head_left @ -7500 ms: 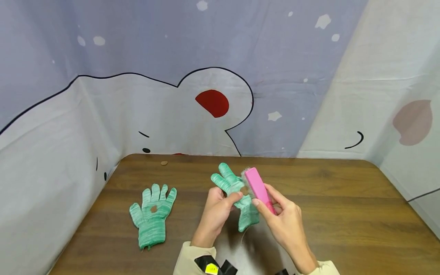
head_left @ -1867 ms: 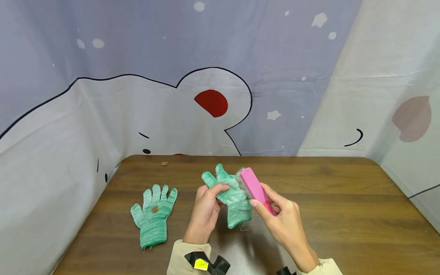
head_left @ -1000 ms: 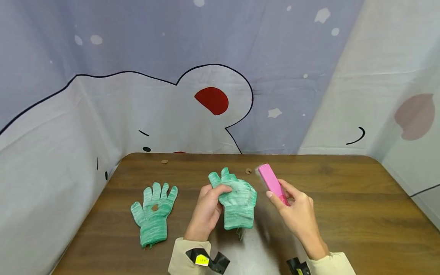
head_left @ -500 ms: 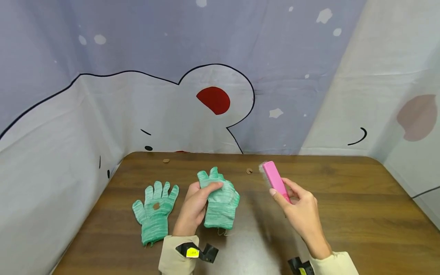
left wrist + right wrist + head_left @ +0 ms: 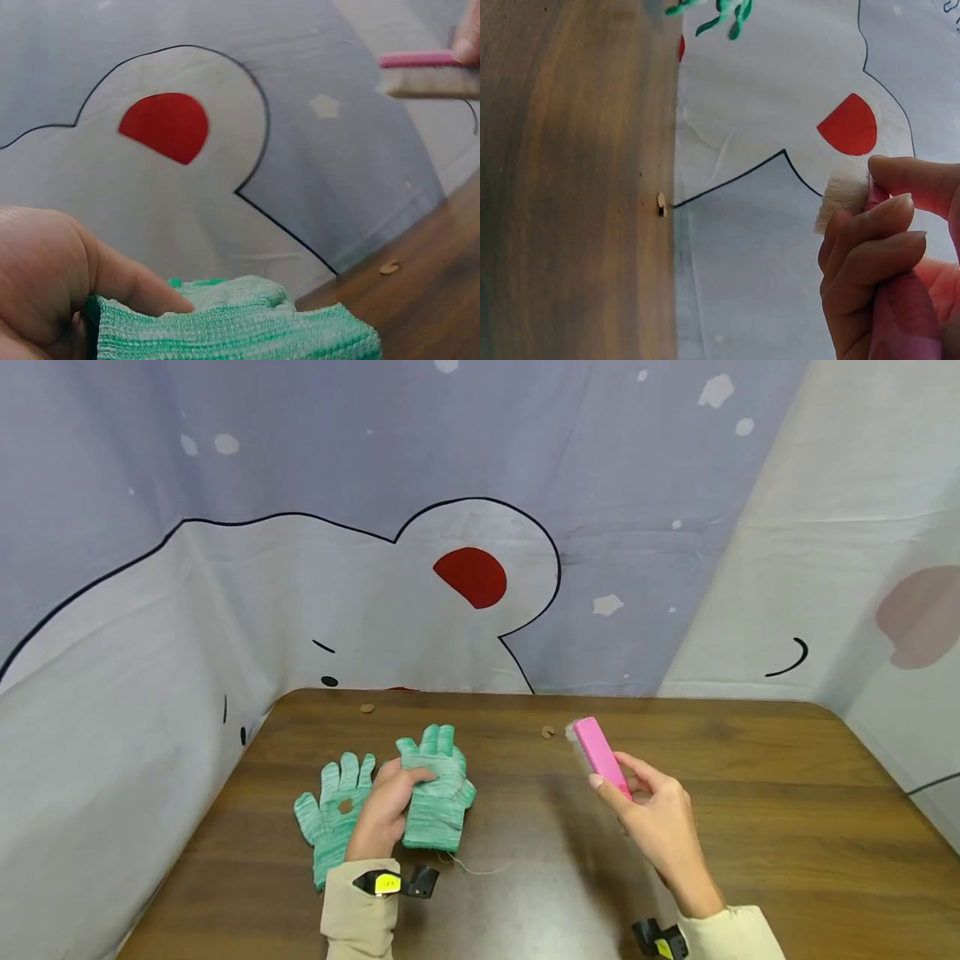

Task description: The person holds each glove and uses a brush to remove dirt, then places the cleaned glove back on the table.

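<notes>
On my feed, two cream sleeves (image 5: 360, 912) come in at the near edge, each with a black wrist device (image 5: 420, 882). Beyond them, the left hand (image 5: 386, 806) grips a green glove (image 5: 437, 814), thumb across its face, cuff toward the near side. It has carried that glove leftward from mid-table since the earlier views and now partly covers the second green glove (image 5: 330, 837), which lies flat on the left of the table (image 5: 787, 818) with a brown patch (image 5: 346, 806) on it. Over to the right I see the right hand (image 5: 663, 827) gripping a pink brush (image 5: 603, 760) by its handle, bristles facing left. Two seconds ago they touched the held glove; now brush and glove are well apart. Farther off, a brown piece (image 5: 548, 732) lies near the brush head, at a spot the brush overlapped 7.5 seconds back. Another brown scrap (image 5: 367, 708) sits by the far left edge, where it was. Behind everything hangs a printed cloth (image 5: 600, 468) with a red shape (image 5: 472, 578).
</notes>
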### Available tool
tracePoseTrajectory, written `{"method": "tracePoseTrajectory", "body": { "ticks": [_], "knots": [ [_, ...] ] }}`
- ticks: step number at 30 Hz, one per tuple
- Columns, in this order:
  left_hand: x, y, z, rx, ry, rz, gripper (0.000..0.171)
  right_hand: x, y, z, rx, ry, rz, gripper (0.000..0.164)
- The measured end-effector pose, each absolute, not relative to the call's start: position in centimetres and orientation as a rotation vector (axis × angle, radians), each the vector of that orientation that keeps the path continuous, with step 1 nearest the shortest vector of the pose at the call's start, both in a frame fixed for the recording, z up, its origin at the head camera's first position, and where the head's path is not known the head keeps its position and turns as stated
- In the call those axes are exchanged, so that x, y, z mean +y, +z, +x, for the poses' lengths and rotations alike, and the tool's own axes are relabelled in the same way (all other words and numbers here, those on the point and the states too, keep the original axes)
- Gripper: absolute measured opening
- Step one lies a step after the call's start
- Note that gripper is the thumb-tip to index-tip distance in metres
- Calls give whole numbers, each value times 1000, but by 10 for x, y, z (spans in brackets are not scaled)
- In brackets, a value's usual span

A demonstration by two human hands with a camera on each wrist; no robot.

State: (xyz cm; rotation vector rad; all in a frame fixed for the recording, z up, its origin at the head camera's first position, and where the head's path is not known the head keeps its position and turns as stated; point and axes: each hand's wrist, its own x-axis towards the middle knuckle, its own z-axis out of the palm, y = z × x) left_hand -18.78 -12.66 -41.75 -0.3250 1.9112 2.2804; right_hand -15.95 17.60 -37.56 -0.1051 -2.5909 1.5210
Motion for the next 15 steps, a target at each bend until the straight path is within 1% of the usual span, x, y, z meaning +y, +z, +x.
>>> {"method": "tracePoseTrajectory", "body": {
  "ticks": [2, 4, 8, 10, 11, 15],
  "knots": [
    [-130, -419, -188, 1871, 2330, -304, 22, 175, -377, -160, -2600, 1542, -87, 55],
    [-133, -422, -188, 1850, 2358, -254, 29, 175, -378, -160, -2607, 1561, -73, 55],
    [-136, -429, -187, 1940, 2276, -210, 67, 174, -380, -161, -2618, 1554, -63, 56],
    [-137, -431, -188, 2057, 2160, -272, 77, 174, -381, -161, -2622, 1547, -53, 56],
    [-137, -432, -188, 2109, 2094, -310, 79, 174, -381, -161, -2622, 1543, -49, 55],
    [-137, -429, -189, 2257, 1854, -458, 73, 175, -382, -160, -2623, 1543, -38, 55]
  ]
}}
